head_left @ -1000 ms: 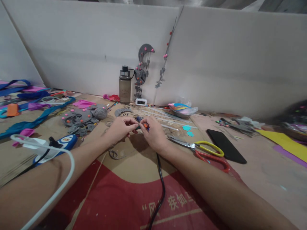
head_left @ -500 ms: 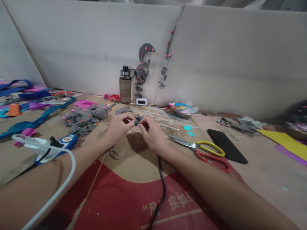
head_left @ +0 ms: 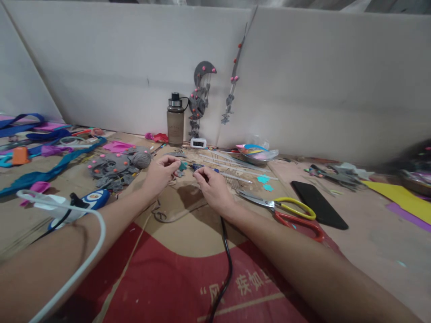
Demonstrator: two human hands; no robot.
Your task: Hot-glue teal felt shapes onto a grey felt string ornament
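“风” 疾如 on red cardboard (head_left: 161,282), bottle (head_left: 175,128) lettering illegible, clock (head_left: 198,143) display unclear

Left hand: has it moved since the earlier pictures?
Yes, the left hand has moved to the left, judged against the white digital clock.

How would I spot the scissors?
From the large red-printed cardboard, move up to the person's right hand. Just right of it, before the flat black phone, lie the scissors, set apart by one yellow and one red handle loop.

Left hand (head_left: 160,175) pinches teal piece (head_left: 182,166); right hand (head_left: 214,186) apart, near scissors (head_left: 269,204).
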